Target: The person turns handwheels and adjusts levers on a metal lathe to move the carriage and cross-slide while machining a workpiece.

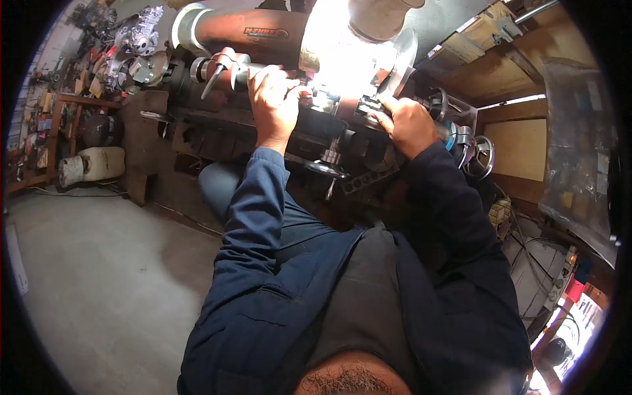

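Note:
A bench machine with an orange-red cylindrical housing (pixel 247 29) stands in front of me. My left hand (pixel 273 105) is closed over a grey metal cylinder on its near side, thumb pointing right. Just left of those fingers is a round clamp with a lever handle (pixel 214 78). My right hand (pixel 411 125) is farther right, thumb and fingers pinched at a small dark metal part (pixel 370 104). Between both hands lie shiny metal pieces (pixel 322 100), partly washed out by strong glare. A pale disc (pixel 405 56) rises behind the right hand, and the glare hides details there.
Below the hands sits a small handwheel (pixel 326 168); a larger chrome handwheel (pixel 484 158) is beside my right wrist. Loose metal parts (pixel 145 39) crowd the far left. A beige plastic jug (pixel 92 164) rests near the wooden rack. Cables (pixel 530 260) hang at the right.

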Available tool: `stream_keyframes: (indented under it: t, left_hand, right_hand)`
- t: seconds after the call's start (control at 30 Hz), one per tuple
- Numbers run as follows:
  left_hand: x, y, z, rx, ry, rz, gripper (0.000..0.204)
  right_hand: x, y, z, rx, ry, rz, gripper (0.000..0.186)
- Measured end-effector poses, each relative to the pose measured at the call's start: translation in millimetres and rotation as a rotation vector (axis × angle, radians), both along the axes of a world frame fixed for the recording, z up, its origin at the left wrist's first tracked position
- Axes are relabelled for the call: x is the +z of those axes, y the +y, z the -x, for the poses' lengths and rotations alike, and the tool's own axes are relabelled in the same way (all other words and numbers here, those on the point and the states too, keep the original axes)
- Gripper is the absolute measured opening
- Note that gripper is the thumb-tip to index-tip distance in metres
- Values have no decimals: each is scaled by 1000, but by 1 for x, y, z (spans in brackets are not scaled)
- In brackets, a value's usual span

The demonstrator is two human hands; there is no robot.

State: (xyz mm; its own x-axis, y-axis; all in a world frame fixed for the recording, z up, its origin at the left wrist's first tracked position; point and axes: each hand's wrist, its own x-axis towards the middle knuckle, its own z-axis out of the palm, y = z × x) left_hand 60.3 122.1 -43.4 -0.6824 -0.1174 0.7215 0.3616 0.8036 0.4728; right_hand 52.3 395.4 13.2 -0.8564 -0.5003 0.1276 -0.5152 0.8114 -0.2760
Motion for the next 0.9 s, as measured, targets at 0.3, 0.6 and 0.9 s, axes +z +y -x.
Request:
stream_keyframes:
  t: [0.3, 0.6, 0.9]
  left_hand:
    - [1, 4, -2, 56, -12, 6, 14]
    - [1, 3, -2, 60, -4, 40, 15]
    - [5, 1, -5, -17, 41, -12, 26]
  right_hand:
    - [-8, -2, -9, -50, 68, -57, 36]
    - [-15, -4, -18, -94, 144, -130, 35]
    - [18, 1, -39, -104, 196, 47, 56]
